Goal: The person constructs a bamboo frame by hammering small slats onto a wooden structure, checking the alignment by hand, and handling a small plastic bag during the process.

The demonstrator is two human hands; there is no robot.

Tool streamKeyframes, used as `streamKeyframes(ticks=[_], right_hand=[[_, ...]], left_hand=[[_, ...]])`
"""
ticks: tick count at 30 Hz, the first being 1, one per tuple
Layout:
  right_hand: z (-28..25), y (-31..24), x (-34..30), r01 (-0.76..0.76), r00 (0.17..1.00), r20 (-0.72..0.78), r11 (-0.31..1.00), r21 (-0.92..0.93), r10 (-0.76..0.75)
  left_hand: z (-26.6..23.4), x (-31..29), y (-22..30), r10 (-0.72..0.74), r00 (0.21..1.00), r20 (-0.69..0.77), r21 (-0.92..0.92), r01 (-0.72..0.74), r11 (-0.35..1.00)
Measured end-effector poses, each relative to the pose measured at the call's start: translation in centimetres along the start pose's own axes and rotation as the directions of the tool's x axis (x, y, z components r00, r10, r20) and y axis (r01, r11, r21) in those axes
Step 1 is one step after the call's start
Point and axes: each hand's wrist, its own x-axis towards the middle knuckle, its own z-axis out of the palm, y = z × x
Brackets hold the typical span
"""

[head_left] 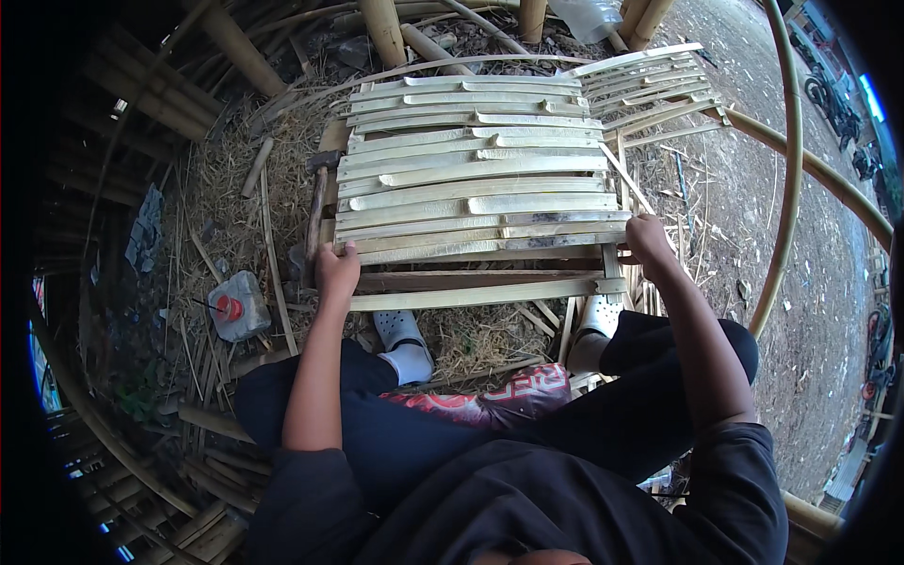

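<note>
A panel of pale split-bamboo slats [480,165] lies in front of me across a low wooden frame [443,280]. My left hand [339,270] is closed at the left end of the nearest slats, its thumb on top. On the opposite side my right hand [650,241] is closed at the right end of a bamboo slat [556,229] in the same near row. The undersides of both grips are hidden. Closer to me, a separate bamboo strip [480,295] runs along the frame's front. A hammer [317,202] rests beside the panel's left edge.
Thin bamboo strips [650,80] are stacked at the far right. A stone block [240,306] with a red object on it sits at left. Long bamboo poles [791,169] curve along the right. Straw and shavings litter the ground; my feet are under the near edge.
</note>
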Motion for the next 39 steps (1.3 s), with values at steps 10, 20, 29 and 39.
streamKeyframes(ticks=[10,20,29,39], right_hand=[[-1.4,-1.4,-0.6,0.046,0.999,0.016,0.969,-0.243,-0.043],[-1.0,-0.3,0.8,0.056,0.990,0.131,0.996,-0.077,-0.045],[-1.4,-0.2,0.6,0.051,0.988,0.154,0.991,-0.124,-0.031],[-1.8,-0.4,1.0,0.037,0.988,0.151,0.994,-0.107,-0.020]], left_hand=[[0.0,0.5,-0.4,0.018,0.998,-0.055,0.014,-0.017,1.000],[-0.6,3.7,-3.0,0.031,0.998,0.061,0.007,-0.031,0.999],[-4.4,3.7,-1.6,0.116,0.948,0.296,-0.129,-0.080,0.988],[-5.6,2.9,-1.0,0.109,0.961,0.254,-0.051,-0.099,0.994]])
